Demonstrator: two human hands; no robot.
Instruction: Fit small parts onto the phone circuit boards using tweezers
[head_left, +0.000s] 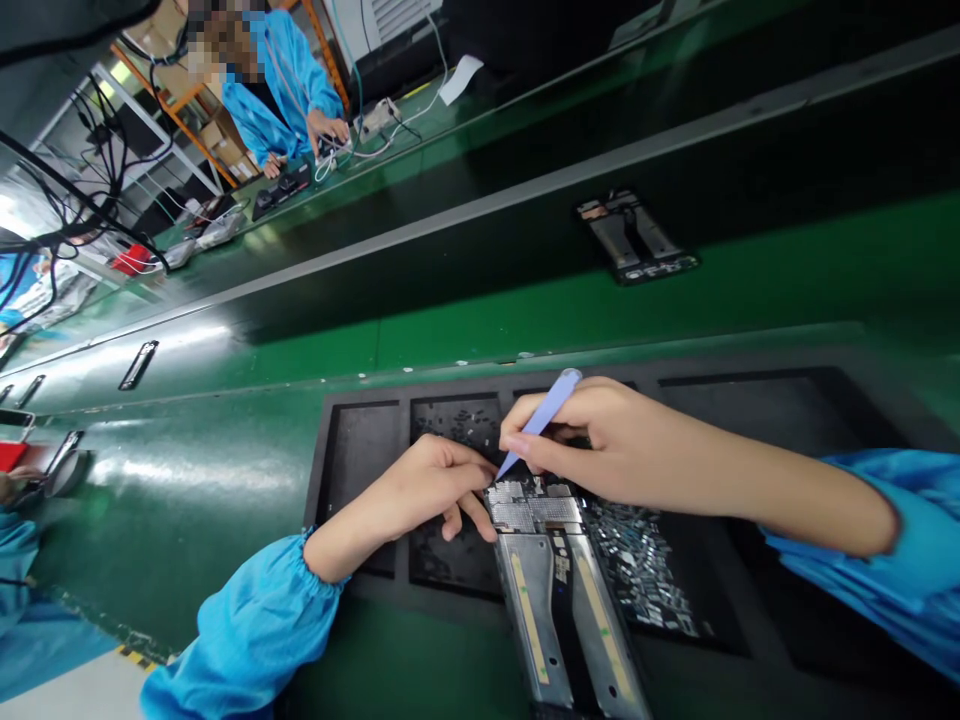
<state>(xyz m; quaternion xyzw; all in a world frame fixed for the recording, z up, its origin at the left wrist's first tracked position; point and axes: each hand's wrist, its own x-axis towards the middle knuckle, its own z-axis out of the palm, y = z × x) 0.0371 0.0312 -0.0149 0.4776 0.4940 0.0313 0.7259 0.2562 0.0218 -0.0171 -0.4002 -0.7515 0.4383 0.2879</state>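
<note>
An opened phone [536, 580] lies in front of me, its inner side up, with silvery shields at its upper end and a dark flex cable down the middle. My left hand [431, 487] is at its upper left corner, fingers bent against the edge. In my right hand [600, 435] is a pair of lavender tweezers [546, 412], slanting down, the point at that same corner by the left fingertips. Whether the point grips anything is too small to tell. Under the phone and hands spreads a black compartment tray [403, 500].
Small silvery metal parts [645, 570] fill one compartment; tiny dark pieces [469, 420] lie in another. A second opened phone [634, 240] lies on the dark conveyor strip beyond. More phone parts [139, 366] lie at left. Across the bench, a person in a blue smock [281, 90] handles cables.
</note>
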